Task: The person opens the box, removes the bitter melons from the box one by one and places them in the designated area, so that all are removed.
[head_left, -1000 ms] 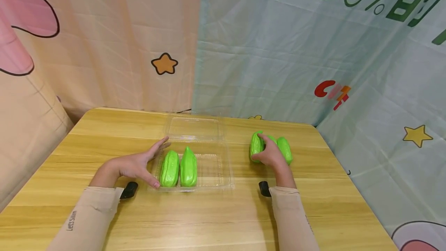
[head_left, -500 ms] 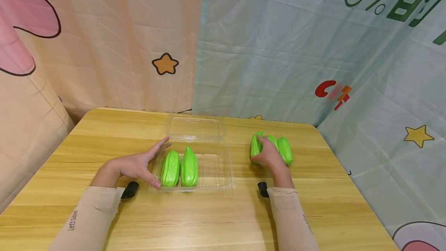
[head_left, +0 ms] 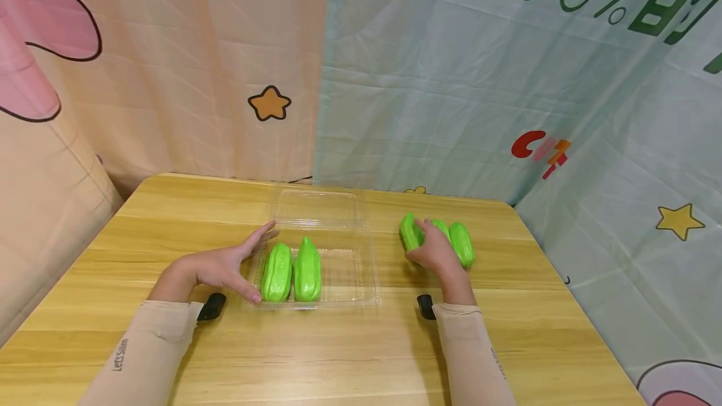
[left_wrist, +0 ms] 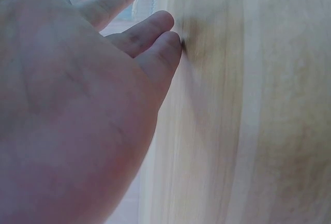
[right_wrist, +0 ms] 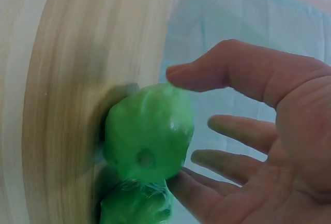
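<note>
The head view is bright and fairly crisp; soft glare whitens the yellow wood-grain bench (head_left: pixel 333 356), and highlights dot the glossy green ridged oblong fruits (head_left: pixel 308 272). Both wrist views are dimmer, hazy, bluish and soft.

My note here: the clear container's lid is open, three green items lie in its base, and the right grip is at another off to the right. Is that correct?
Not quite: the head view shows two green items in the base, not three. The rest holds: the lid is open and the right grip is at another item off to the right.
</note>
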The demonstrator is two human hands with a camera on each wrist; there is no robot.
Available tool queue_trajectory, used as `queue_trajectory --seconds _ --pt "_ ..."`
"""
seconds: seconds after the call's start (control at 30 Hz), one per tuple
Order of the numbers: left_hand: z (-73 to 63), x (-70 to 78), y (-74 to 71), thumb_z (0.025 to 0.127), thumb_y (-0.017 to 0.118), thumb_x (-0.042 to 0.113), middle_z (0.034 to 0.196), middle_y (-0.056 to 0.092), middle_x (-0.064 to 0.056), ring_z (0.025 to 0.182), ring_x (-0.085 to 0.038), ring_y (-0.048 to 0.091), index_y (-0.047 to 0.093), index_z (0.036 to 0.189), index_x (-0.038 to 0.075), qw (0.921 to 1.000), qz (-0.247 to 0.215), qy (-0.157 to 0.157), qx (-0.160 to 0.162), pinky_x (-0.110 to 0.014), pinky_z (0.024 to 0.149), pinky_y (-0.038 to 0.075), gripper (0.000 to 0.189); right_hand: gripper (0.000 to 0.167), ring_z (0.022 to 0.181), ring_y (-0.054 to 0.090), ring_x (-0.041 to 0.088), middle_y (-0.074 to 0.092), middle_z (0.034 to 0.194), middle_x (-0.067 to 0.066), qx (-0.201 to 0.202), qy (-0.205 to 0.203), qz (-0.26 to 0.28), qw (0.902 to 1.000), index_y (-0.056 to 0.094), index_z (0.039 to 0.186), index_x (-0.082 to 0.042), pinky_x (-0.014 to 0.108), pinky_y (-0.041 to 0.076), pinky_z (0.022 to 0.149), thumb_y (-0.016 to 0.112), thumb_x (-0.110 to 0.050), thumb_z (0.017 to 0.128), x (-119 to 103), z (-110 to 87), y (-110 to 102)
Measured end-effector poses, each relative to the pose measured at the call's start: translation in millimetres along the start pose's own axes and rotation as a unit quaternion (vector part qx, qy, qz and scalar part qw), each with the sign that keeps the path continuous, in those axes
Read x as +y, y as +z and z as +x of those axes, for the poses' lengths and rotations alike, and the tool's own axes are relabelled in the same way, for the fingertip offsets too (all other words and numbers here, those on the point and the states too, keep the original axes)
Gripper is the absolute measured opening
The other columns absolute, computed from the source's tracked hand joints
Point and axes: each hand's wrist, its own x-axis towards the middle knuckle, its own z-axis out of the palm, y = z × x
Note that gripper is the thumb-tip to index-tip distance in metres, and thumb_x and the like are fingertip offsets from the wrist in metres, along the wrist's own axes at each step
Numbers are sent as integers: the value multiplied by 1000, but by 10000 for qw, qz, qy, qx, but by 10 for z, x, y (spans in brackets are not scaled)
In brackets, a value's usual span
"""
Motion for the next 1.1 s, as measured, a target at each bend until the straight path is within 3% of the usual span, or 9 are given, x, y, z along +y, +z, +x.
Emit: queue_trajectory --seconds 0.23,0.53,0.83,1.1 --pt "9 -2 -3 74 91 18 166 -10 -18 148 -46 -8 -18 159 18 10000 -18 23 -16 -70 111 2 138 90 140 34 46 33 156 26 201 -16 461 9987 29 158 -5 59 38 106 80 -12 84 -29 -8 -45" --pt "16 -5 -6 74 91 18 166 -10 -19 148 -46 -9 -18 159 19 10000 -29 34 -44 -70 111 1 139 96 139 33 50 27 159 26 386 -158 965 9945 25 160 -8 58 39 105 83 -19 84 -39 -10 -74" --pt "17 0 -4 75 91 18 166 -10 -18 148 -45 -9 -18 159 18 10000 -57 26 -62 -69 112 2 138 100 145 29 40 25 164 12 419 -448 1335 9891 25 161 -13 53 37 110 86 -26 82 -130 -46 -87" --pt "4 10 -7 74 91 18 166 -10 -18 148 -46 -9 -18 159 19 10000 -22 -19 -38 -70 111 2 139 101 145 30 39 25 164 10 366 -809 1561 9837 27 160 -13 53 35 111 88 -28 80 -279 -90 -81"
